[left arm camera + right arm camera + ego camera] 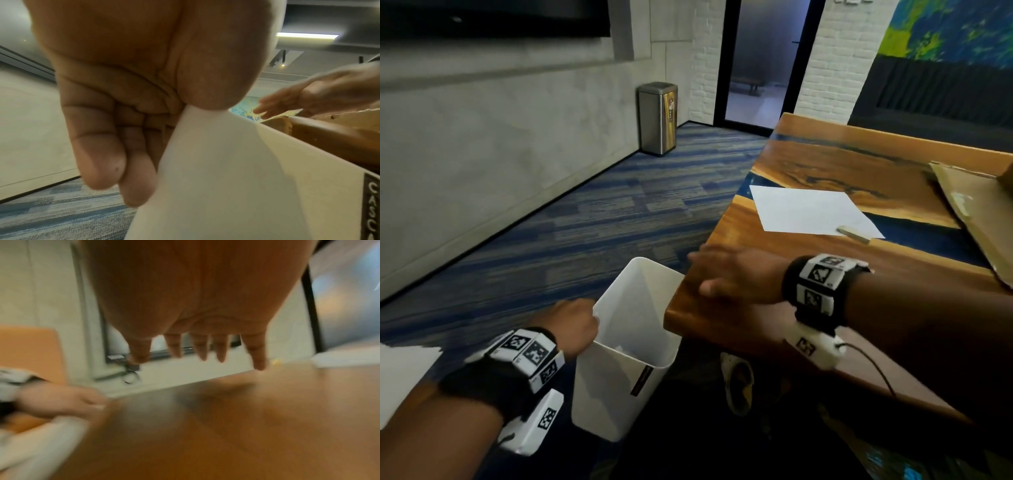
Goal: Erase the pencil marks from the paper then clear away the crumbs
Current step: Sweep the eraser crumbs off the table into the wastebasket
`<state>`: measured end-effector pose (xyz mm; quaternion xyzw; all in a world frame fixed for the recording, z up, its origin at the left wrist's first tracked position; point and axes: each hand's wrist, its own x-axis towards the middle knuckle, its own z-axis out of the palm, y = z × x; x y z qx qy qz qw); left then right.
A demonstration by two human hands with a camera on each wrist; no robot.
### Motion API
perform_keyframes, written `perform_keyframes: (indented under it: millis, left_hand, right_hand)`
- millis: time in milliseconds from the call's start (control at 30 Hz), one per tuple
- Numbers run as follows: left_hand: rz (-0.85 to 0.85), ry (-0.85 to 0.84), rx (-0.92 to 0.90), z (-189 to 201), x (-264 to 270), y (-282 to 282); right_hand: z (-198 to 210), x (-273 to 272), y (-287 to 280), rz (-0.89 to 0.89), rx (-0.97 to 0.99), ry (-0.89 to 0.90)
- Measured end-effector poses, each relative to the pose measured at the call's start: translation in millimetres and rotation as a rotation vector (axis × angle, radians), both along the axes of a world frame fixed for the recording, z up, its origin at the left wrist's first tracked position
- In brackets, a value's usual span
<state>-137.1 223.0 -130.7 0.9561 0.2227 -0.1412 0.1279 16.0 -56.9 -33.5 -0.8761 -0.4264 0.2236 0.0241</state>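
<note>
At the near table corner, the left hand pinches the rim of a white bin, thumb over the edge and fingers curled on the outer wall, holding it just below and against the table edge. Right hand lies flat over the wood beside that corner, fingers spread and straight, holding nothing; it is motion-blurred. Crumbs are too small to make out on the wood. Farther along, the paper lies flat, no marks discernible, with an eraser resting at its near right edge. Beyond, cardboard overlaps the table's far right side. Risk, as judged: any gap between bin rim and table edge would let swept crumbs fall onto the carpet; a wide stroke could also overshoot the bin mouth.
</note>
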Motion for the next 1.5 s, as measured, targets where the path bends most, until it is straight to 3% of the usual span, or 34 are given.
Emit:
perform_keyframes:
  millis: [67,133,200,267,333,400,467,567,600,700,800,867,933,1000,1033,1100,1167,1233,1333,1400,1500]
  left_hand:
    - [0.01,-0.004,-0.005,1,-1,0]
    - [0.011,0.008,0.0,2,0,-1]
    - [0.0,0.024,0.02,1,3,-5]
    - [-0.012,0.035,0.036,2,5,-8]
    - [-0.02,0.04,0.037,2,6,-10]
    - [-0.024,0.032,0.022,0,5,-7]
    - [-0.024,0.022,0.012,-1,1,-4]
    - [-0.018,0.007,0.013,-2,-6,-1]
    - [-0.017,0.004,0.01,-3,-8,-1]
    - [-0.012,0.002,-0.008,-2,-12,-4]
    - [-0.024,-0.003,0.006,1,-15,-7]
    - [-0.031,-0.015,0.013,2,-17,-8]
    - [-0.029,-0.018,0.009,3,-20,-8]
    - [-0.027,-0.015,0.01,3,-24,-6]
    - [-0.024,-0.014,0.013,2,-25,-5]
    - [-0.015,0.0,0.015,0,-25,-4]
    - [-0.011,0.016,0.022,-3,-23,-4]
    - [-0.009,0.034,0.02,-5,-19,-4]
    - [-0.004,0.052,0.022,-11,-14,-6]
    - [0.002,0.049,0.03,-15,-14,-7]
    - [0.046,0.044,0.03,-23,-14,-4]
  right_hand:
    - [-4,37,-5,-0.293,-0.18,-0.118]
    - [-10,38,-2,-0.333,-0.361,-0.101]
    - [-13,6,9,-0.17,-0.366,-0.051]
    - [-9,-35,18,0.097,-0.243,0.014]
    - [2,-64,12,0.206,-0.061,0.053]
    - [20,-74,-4,0.104,0.092,0.009]
    - [21,-65,-34,-0.115,0.112,-0.09]
    - [-7,-56,-76,-0.547,0.125,-0.096]
    - [-24,-61,-81,-0.584,0.106,-0.093]
    - [-70,-101,-60,-0.474,0.022,-0.245]
    - [-92,-127,-4,-0.314,0.118,-0.351]
    - [-86,-130,30,-0.143,0.182,-0.277]
    - [-69,-130,45,-0.019,0.368,-0.089]
    - [-54,-121,34,-0.1,0.628,0.005]
    - [-51,-112,21,-0.197,0.659,-0.057]
    - [-51,-92,-14,-0.404,0.441,-0.202]
    - [-63,-89,-32,-0.505,0.15,-0.216]
    - [-81,-103,-19,-0.431,0.107,-0.295]
    - [-94,-126,19,-0.193,0.225,-0.317]
    - [-85,-128,29,-0.023,0.36,-0.192]
    - [-56,-121,6,-0.045,0.746,0.342]
